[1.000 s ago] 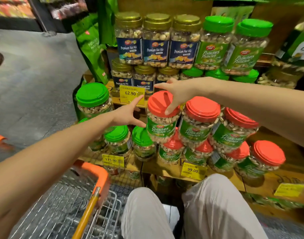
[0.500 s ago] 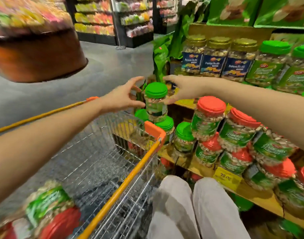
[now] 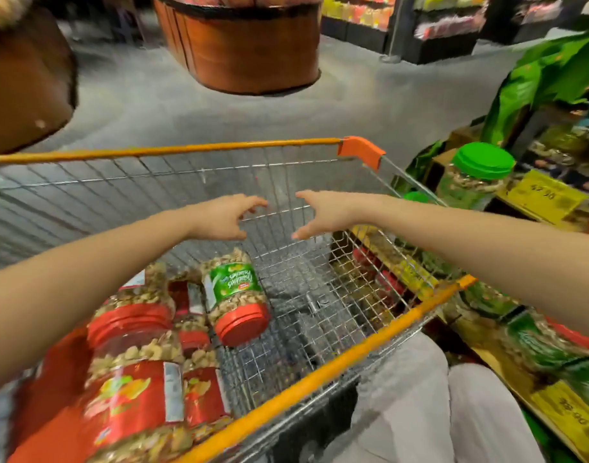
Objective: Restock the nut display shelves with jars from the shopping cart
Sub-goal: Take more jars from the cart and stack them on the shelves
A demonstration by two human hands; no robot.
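Both my hands hover empty over the wire shopping cart (image 3: 323, 359), palms facing each other. My left hand (image 3: 224, 217) has spread, slightly bent fingers; my right hand (image 3: 323, 213) is the same, a hand's width away. Below them a pistachio jar with a green label and red lid (image 3: 234, 300) lies on its side on the cart floor. Several red-labelled nut jars (image 3: 132, 379) lie piled at the cart's near left. The display shelf (image 3: 550, 412) with its jars is at the right, blurred.
A green-lidded jar (image 3: 476, 177) stands on the shelf corner beside yellow price tags (image 3: 543, 195). Round wooden display barrels (image 3: 249, 48) stand across the grey aisle. My knees in light trousers (image 3: 420, 406) are beside the cart's orange rail.
My view has swung left from the shelf to the cart. Both hands left the shelved jars and moved over the cart basket, still empty.
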